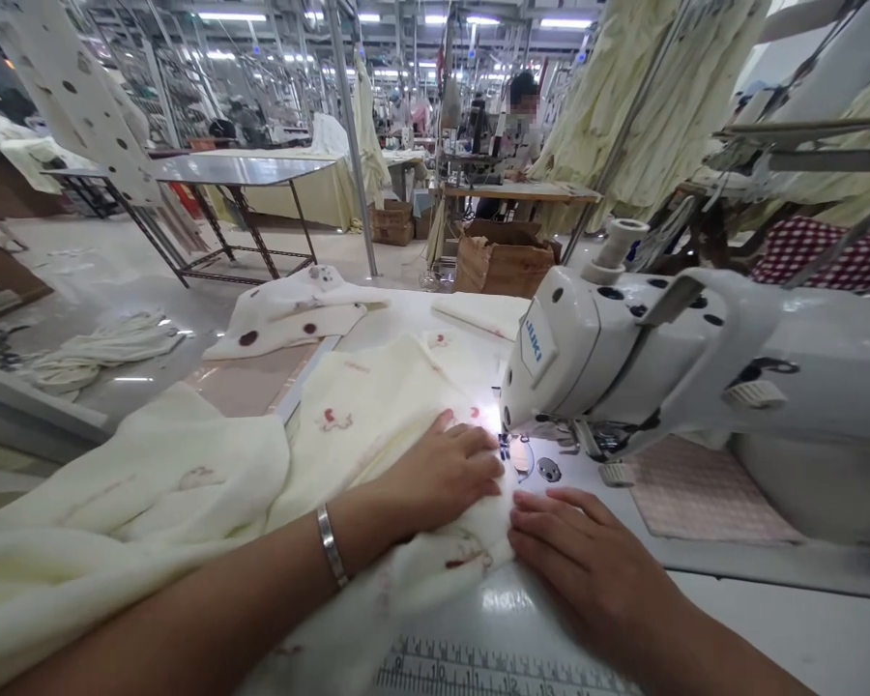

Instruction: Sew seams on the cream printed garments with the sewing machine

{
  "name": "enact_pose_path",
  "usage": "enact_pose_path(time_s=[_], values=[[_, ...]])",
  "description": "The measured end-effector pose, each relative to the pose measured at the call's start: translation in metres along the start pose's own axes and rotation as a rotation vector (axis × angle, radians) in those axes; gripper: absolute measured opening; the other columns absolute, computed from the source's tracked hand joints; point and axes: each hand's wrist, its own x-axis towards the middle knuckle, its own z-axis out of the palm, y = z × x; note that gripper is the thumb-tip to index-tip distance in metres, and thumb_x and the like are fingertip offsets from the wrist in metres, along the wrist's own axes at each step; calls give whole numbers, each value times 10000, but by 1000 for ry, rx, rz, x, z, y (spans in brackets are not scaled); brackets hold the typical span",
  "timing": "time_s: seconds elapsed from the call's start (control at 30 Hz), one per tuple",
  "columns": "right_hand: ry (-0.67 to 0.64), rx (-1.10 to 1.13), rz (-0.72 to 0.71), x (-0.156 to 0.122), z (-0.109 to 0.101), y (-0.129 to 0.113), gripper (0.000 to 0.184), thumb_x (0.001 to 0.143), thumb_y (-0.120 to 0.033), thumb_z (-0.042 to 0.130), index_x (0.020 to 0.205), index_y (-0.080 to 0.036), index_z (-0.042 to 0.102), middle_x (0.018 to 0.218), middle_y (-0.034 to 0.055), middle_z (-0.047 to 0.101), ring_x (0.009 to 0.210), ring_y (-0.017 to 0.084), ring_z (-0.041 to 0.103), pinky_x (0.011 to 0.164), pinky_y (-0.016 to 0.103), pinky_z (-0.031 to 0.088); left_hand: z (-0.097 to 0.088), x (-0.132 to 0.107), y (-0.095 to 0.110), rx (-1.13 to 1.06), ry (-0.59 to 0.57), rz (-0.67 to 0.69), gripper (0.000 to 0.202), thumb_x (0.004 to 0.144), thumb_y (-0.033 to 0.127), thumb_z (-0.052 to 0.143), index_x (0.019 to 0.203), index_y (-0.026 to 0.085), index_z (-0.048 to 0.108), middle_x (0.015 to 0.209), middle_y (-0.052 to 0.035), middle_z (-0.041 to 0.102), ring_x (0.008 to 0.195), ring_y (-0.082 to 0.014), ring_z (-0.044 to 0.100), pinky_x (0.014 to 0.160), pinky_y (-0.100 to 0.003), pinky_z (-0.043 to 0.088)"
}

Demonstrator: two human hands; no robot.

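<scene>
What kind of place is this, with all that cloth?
Most likely a garment factory: a sewing machine up close, cream fabric at its needle, and long cloth hanging among other work tables.

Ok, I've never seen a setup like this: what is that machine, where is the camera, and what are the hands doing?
The single view comes from a camera on the person's head, looking down at their own hands. A white sewing machine stands on a table. Cream fabric with small red prints lies across the table. The left hand presses flat on the fabric by the needle area. The right hand lies flat at the fabric's edge. Neither grips anything.
</scene>
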Motion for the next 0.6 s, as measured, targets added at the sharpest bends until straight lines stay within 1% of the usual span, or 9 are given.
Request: enact_pose_path(time_s=[0.1, 0.2, 0.3, 0.37, 0.43, 0.47, 0.53, 0.57, 0.6], values=[[-29, 7, 67, 6, 8, 9, 219, 873, -83, 422, 926, -154, 623, 913, 54, 682, 943, 179, 593, 823, 333, 422, -4, 10, -12, 12, 19, -3, 156, 919, 266, 454, 914, 183, 586, 1044, -40, 588, 975, -181, 513, 936, -392, 317], [-69, -23, 139, 6, 17, 16, 178, 857, -115, 464, 923, -159, 623, 893, 68, 659, 860, 193, 577, 758, 338, 423, -6, 19, -25, 64, 41, -23, 147, 901, 278, 482, 865, 185, 590, 1005, -37, 590, 941, -182, 514, 883, -353, 364], [-64, -54, 168, 6, 20, 19, 186, 851, -115, 470, 947, -160, 624, 867, 81, 645, 798, 194, 564, 748, 365, 420, -6, 23, -33, 102, 48, -44, 162, 896, 308, 488, 886, 183, 590, 1053, -58, 582, 1005, -201, 504, 910, -366, 368], [-53, -53, 163, 11, 15, 16, 192, 861, -126, 464, 968, -161, 621, 888, 88, 650, 808, 199, 567, 742, 372, 424, -3, 21, -32, 133, 75, -119, 235, 901, 339, 474, 1004, 154, 575, 1171, -115, 542, 1124, -253, 455, 961, -426, 339], [-20, -3, 137, 24, 8, 6, 202, 862, -127, 472, 1005, -162, 611, 953, 91, 659, 871, 210, 573, 749, 371, 431, 7, 13, -22, 192, 71, -236, 374, 906, 366, 450, 1176, 113, 501, 1319, -184, 434, 1249, -319, 350, 1001, -511, 288], [-16, 53, 117, 34, 5, -2, 214, 866, -141, 481, 1044, -162, 598, 1002, 89, 658, 920, 215, 570, 775, 373, 434, 14, 8, -14, 220, 43, -264, 423, 908, 366, 438, 1245, 110, 452, 1372, -196, 377, 1291, -339, 293, 1014, -543, 263], [-66, 206, 33, 55, 2, -23, 277, 888, -252, 494, 1142, -160, 554, 1119, 78, 634, 1037, 222, 544, 872, 382, 421, 33, -5, 8, 255, -25, -294, 426, 908, 330, 421, 1307, 181, 411, 1418, -139, 344, 1328, -321, 246, 1037, -551, 244], [-121, 285, -26, 66, 3, -35, 346, 900, -327, 478, 1199, -159, 516, 1195, 72, 600, 1108, 224, 511, 930, 380, 398, 43, -11, 20, 258, -47, -300, 409, 904, 304, 416, 1307, 233, 417, 1409, -93, 373, 1328, -299, 261, 1043, -540, 253], [-185, 351, -102, 77, 7, -46, 417, 908, -402, 445, 1253, -168, 473, 1270, 57, 554, 1181, 219, 463, 976, 366, 372, 51, -17, 31, 269, -42, -374, 394, 895, 289, 420, 1288, 288, 437, 1379, -45, 423, 1317, -280, 294, 1035, -533, 279]])
